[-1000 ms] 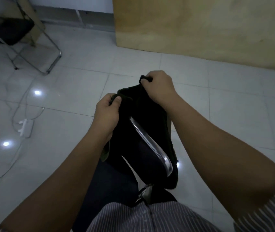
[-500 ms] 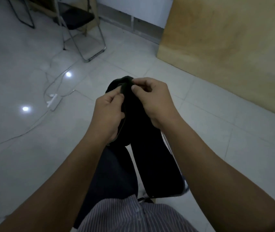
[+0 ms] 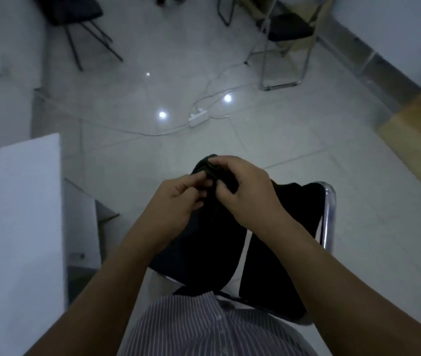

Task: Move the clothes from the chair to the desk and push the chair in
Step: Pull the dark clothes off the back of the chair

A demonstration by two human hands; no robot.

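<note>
1. Both hands, left hand (image 3: 178,199) and right hand (image 3: 245,191), are pinching the black garment (image 3: 217,237) at its bunched top.
2. It is hanging over the chair (image 3: 328,217), right of the white desk (image 3: 14,227).

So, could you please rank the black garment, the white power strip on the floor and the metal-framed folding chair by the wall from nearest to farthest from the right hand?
1. Black garment: gripped in the right hand.
2. White power strip: floor ahead.
3. Folding chair: far, right of centre.
</note>
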